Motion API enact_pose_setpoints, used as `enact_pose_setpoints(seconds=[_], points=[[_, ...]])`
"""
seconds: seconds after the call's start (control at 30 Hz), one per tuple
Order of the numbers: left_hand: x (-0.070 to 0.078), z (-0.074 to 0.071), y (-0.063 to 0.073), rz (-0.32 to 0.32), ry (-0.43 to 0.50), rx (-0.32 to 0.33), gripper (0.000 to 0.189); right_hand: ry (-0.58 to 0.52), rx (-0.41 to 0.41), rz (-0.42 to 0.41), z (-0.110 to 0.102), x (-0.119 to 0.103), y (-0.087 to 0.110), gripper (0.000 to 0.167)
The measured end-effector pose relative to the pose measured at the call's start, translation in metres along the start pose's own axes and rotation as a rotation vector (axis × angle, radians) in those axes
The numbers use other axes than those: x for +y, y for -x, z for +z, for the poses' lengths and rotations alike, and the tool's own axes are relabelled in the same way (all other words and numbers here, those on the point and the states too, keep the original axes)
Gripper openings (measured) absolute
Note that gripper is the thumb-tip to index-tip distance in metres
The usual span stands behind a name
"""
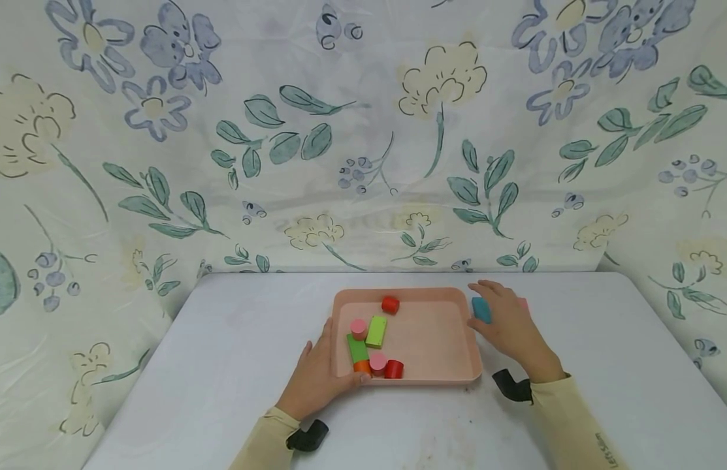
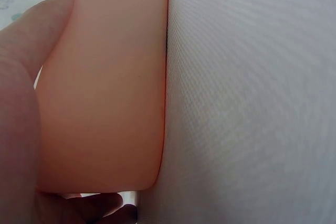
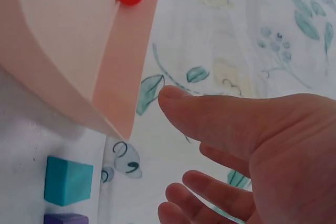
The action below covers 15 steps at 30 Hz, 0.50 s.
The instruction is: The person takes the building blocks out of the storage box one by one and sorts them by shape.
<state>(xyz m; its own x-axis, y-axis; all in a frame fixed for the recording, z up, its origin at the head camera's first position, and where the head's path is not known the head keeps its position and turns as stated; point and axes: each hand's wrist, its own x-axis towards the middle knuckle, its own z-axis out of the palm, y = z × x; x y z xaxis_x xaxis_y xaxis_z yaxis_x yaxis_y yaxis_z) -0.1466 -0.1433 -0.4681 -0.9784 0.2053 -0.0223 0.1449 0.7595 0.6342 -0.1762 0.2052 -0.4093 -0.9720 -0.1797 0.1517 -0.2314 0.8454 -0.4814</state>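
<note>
A shallow pink tray (image 1: 434, 339) lies on the table. My left hand (image 1: 316, 375) grips its near left corner, thumb on the front rim and fingers along the left side; in the left wrist view the tray's wall (image 2: 105, 103) lies between thumb and fingers. My right hand (image 1: 510, 326) is just right of the tray, holding nothing, thumb and fingers spread. Below it are a blue block (image 1: 481, 310) and a pinkish piece (image 1: 523, 304), partly hidden by the hand. A teal-blue block (image 3: 68, 180) and a purple block (image 3: 66, 219) show in the right wrist view.
In the tray are a red cylinder (image 1: 390, 305) at the back and, toward the left front, pink cylinders (image 1: 358, 329), a lime block (image 1: 376, 331), a green block (image 1: 357, 349), an orange piece (image 1: 362, 367) and another red cylinder (image 1: 394, 369). Floral cloth (image 1: 363, 196) hangs behind the table.
</note>
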Motion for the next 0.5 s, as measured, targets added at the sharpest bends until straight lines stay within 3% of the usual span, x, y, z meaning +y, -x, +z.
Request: enact_pose_setpoints(seconds=[0.27,0.5], points=[[-0.001,-0.001,-0.001,-0.005,-0.004,-0.003,0.126,-0.06,0.012,-0.007,0.01,-0.014,0.0,0.062],[-0.001,0.001,-0.001,-0.003,0.006,-0.003,0.126,-0.029,0.012,-0.041,0.025,-0.023,0.0,0.063]])
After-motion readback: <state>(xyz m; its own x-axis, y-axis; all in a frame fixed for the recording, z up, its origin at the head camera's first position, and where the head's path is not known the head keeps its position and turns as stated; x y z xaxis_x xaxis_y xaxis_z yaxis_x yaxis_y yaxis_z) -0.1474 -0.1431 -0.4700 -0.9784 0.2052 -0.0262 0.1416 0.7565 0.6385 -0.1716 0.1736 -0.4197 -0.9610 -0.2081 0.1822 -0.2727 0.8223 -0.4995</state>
